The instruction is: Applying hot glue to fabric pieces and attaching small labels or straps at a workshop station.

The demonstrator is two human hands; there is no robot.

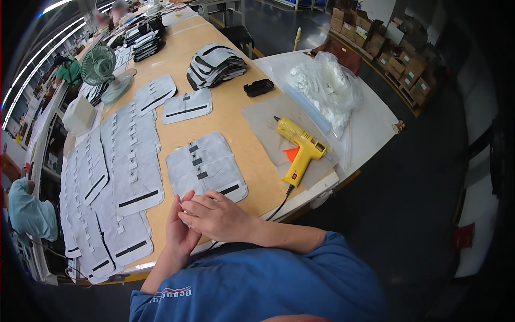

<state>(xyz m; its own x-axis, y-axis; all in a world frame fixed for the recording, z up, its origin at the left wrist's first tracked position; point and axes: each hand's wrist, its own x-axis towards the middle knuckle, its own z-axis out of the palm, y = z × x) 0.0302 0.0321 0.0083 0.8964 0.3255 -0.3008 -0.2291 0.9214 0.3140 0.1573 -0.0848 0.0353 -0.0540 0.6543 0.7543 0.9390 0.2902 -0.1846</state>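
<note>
My left hand and my right hand are pressed together at the table's front edge, fingers curled. Whatever lies between them is hidden, apart from a small pale bit. Just beyond the fingers a light grey fabric panel lies flat. It bears a row of dark square patches, thin wires and a black strip along its near edge. To its right rests a yellow hot glue gun with an orange trigger, lying on a grey sheet. Its black cord runs toward me.
Rows of grey panels with white tabs overlap on the left. Farther back are a stack of black-edged panels, a black object and a green fan. A clear bag of white pieces sits at the right. Another person is far left.
</note>
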